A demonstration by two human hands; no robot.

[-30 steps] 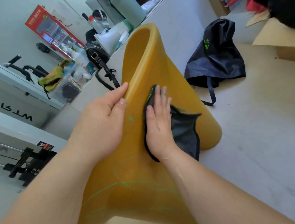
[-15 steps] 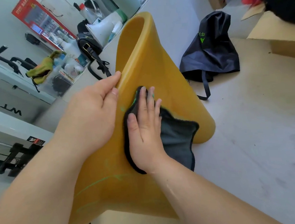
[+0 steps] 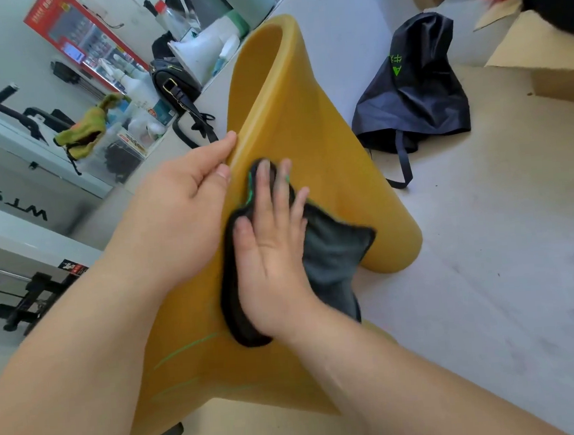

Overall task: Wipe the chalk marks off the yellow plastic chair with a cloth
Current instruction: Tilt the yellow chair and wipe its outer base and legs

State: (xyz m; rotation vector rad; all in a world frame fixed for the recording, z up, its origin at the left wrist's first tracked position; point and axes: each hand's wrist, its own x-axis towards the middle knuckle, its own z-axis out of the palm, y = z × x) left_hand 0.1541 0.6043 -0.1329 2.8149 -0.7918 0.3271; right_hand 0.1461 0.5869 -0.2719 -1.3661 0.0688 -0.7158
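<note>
The yellow plastic chair (image 3: 308, 119) lies tipped on the floor, filling the middle of the head view. My left hand (image 3: 178, 208) grips its left rim, thumb on the near face. My right hand (image 3: 274, 249) lies flat, fingers spread, pressing a dark grey cloth (image 3: 333, 251) against the chair's surface. The cloth sticks out to the right of the palm and around the fingertips. Faint green chalk lines (image 3: 186, 349) show on the yellow surface below the cloth, and a short green streak (image 3: 251, 186) shows by the fingertips.
A dark blue bag (image 3: 416, 94) lies on the floor behind the chair to the right. A cardboard box (image 3: 548, 63) stands at far right. A black handbag (image 3: 175, 85), bottles and a yellow-green rag (image 3: 83, 130) sit at the left, beside white machines (image 3: 18, 176).
My right hand and the cloth have slid left and slightly down the chair's surface, covering part of the green marks. My left hand stays on the rim. The camera has shifted a little.
</note>
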